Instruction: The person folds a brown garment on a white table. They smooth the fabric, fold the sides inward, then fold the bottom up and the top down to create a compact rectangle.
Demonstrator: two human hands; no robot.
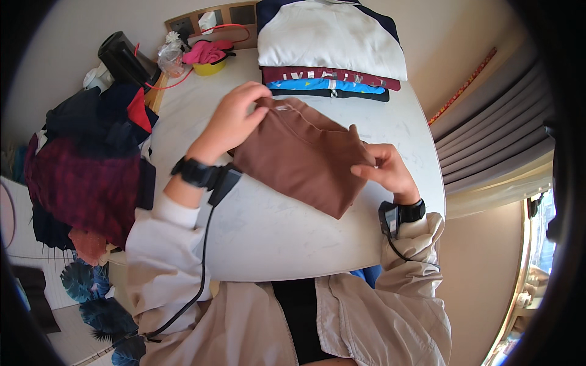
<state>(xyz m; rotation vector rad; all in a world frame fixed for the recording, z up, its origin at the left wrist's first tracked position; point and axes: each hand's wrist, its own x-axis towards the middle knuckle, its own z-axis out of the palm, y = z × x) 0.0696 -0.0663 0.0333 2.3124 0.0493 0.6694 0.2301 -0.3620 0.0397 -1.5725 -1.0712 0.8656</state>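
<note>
A folded brown garment (pixel 302 155) is held at a tilt over the white table (pixel 274 247). Its neckline edge, with a small pale label, faces up and away from me. My left hand (pixel 233 116) pinches the upper left corner between thumb and fingers. At the right edge, my right hand (pixel 384 167) grips the cloth, thumb in front and some fingertips behind it. Just beyond the garment lies a stack of folded clothes: a white and navy top (pixel 329 39) uppermost, then a maroon piece (pixel 334 77), a blue patterned one (pixel 320 85) and a black one (pixel 357 95).
Dark and maroon clothes (pixel 91 174) form a heap left of the table. A black kettle (pixel 126 55), a yellow container (pixel 209 68) with pink cloth and a red cable (pixel 171 86) are at the back left. Grey curtains (pixel 499 123) hang at right. Black cables run from both wrist straps.
</note>
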